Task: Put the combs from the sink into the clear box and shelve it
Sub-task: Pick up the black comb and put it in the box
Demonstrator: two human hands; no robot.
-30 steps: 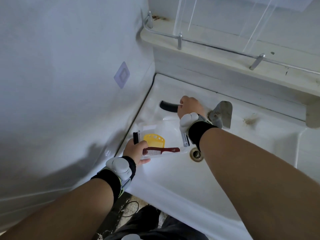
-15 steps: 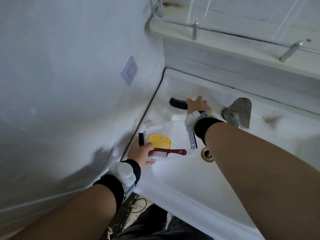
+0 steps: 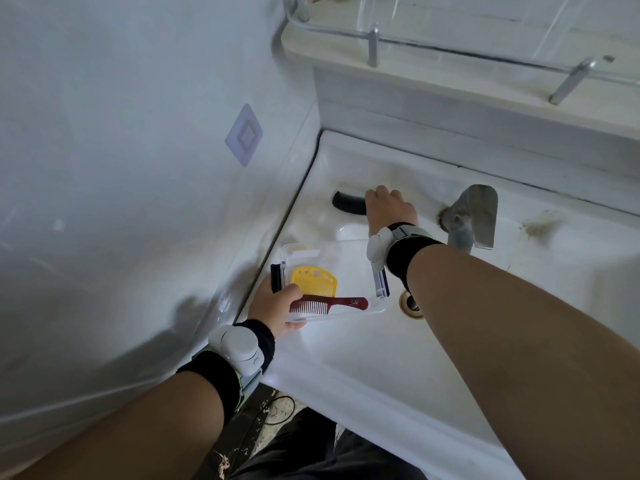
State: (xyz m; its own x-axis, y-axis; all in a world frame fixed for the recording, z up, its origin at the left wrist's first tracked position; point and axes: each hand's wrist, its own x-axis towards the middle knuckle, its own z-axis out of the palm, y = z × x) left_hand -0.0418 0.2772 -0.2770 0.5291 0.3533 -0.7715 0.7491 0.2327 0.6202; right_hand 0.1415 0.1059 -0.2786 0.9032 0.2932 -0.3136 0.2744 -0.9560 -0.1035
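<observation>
Presently the left hand [image 3: 277, 308] grips the near left corner of the clear box [image 3: 332, 278], thumb over the rim and fingers beneath, holding it over the left part of the sink [image 3: 363, 358]. A yellow comb [image 3: 315, 278] and a red comb [image 3: 325, 304] lie flat inside the box. The right hand [image 3: 389, 209] is at the back ledge with its fingers curled down on one end of the black comb [image 3: 348, 203]; whether they have closed around it cannot be told, as the fingertips are hidden. By appearance the combs are light, stiff plastic, best taken by the spine or handle rather than the teeth, and likely slick against glazed ceramic. The box looks thin-walled, rigid and light; a one-corner hold could let it tip, so two hands on opposite sides would be safer for shelving. The sink is white and glossy, stained near the tap [image 3: 472, 216], with a drain [image 3: 410, 303] just beside the box. A plain wall [image 3: 121, 168] closes the left side. The shelf [image 3: 450, 81] above carries a metal rail [image 3: 374, 43], which the box will probably have to clear.
</observation>
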